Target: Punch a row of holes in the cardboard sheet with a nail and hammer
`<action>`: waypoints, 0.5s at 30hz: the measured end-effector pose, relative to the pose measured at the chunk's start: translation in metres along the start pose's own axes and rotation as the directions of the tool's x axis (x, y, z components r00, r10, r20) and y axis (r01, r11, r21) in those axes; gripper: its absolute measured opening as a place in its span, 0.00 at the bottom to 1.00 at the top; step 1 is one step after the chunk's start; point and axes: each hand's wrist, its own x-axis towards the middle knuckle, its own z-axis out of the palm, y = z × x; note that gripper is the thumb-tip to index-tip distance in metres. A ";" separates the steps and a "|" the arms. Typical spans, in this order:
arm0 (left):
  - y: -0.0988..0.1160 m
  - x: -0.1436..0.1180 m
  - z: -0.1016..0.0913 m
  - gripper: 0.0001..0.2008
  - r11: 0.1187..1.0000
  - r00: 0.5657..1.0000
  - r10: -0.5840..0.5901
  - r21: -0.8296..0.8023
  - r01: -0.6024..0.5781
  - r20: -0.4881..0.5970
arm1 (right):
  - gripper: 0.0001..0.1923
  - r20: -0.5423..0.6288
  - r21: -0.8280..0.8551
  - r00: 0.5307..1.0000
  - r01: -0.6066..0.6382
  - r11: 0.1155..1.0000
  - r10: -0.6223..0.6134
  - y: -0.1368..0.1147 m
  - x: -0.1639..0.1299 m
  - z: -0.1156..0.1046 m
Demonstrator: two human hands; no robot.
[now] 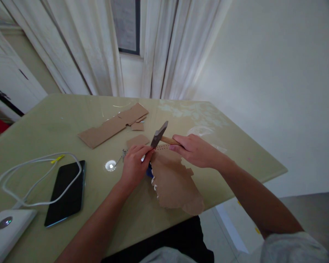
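My right hand [192, 149] is wrapped round the wooden handle of a hammer [159, 133]. The hammer's metal head is tilted, its lower end right at the fingertips of my left hand [135, 162]. Those fingers are pinched together at the upper left corner of a torn brown cardboard piece [175, 179]; whatever is between them is hidden. A row of small dark holes or dots runs along the cardboard's top edge. Something blue [149, 171] shows partly under its left edge. Several small nails [124, 153] lie just beyond my left hand.
Further back on the table [235, 164] lie a long cardboard strip [113, 128] and a small cardboard piece [137, 141]. A shiny round disc [110, 165] is left of the nails. At the left are a black phone or tablet [67, 190], a looped white cable [38, 202] and a white device [12, 233].
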 end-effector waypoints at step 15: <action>-0.003 -0.001 0.001 0.13 1.000 1.000 -0.004 0.003 0.004 0.002 | 0.18 -0.029 0.046 1.000 0.001 0.999 0.001 0.002 -0.002 0.003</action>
